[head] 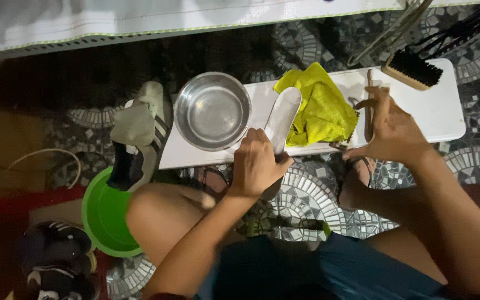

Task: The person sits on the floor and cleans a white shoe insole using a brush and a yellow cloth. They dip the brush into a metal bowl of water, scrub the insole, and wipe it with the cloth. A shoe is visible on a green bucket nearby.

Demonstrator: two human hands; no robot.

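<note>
Grey insole (282, 119) (dry-looking, by my judgement not yet scrubbed) sits gripped in the left hand (258, 164), just right of the steel bowl (212, 111). Farther right of the bowl, the right hand (391, 130) spreads open-fingered beside the untouched brush (412, 69) and yellow cloth (318, 108).

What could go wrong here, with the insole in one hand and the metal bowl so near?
1. The left hand holds the pale grey shoe insole right beside the round steel bowl; a swing might knock the bowl.
2. The bowl sits near the front edge of the white rectangular board, so a push may tip it off.
3. The right hand reaches close to the crumpled yellow cloth and may drag it off.
</note>
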